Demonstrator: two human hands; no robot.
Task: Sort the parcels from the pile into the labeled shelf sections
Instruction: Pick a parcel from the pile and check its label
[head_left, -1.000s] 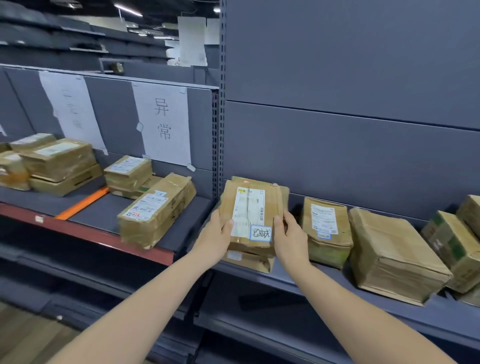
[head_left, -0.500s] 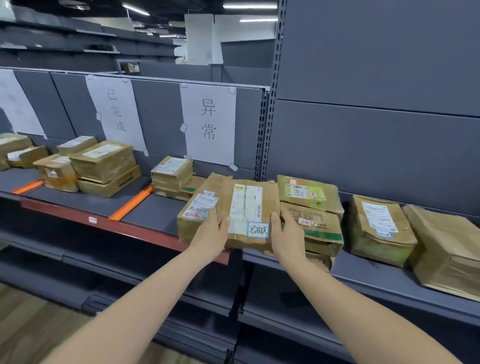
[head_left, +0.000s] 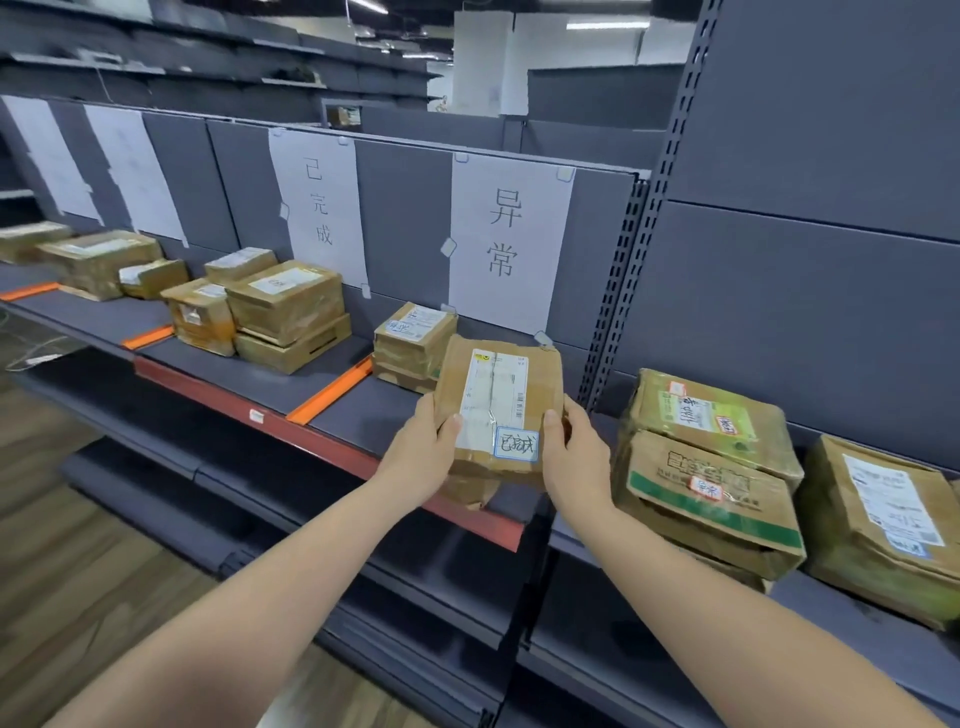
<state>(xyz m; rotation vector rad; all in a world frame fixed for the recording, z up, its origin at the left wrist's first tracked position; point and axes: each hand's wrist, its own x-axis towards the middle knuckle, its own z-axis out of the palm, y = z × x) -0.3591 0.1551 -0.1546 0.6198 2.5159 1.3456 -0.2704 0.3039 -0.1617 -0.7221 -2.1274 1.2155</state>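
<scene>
The person is carrying a taped brown parcel (head_left: 497, 410) leftward along the shelving; a second ago it was just coming off the unsorted pile (head_left: 711, 467), and now that pile is lying to the right of the hands while the labelled sections are sliding in ahead of them; the left hand (head_left: 423, 452) and right hand (head_left: 574, 457) are both clamping the parcel's side edges, thumbs lying over its label face, holding it tilted up above the red shelf lip (head_left: 311, 441). The small blue-edged sticker (head_left: 516, 443) by the right thumb seems to match the sign reading 已完成 (head_left: 318, 208), up and to the left of the hands, so I judge the trip is only half done; directly beyond the hands is the 异常 sign (head_left: 506, 234) with a small stack of boxes (head_left: 413, 345) under it, and past the orange divider (head_left: 330, 397) to the left a bigger stack (head_left: 288, 312) is already taking up much of the target section, leaving bare shelf mainly at its front.
</scene>
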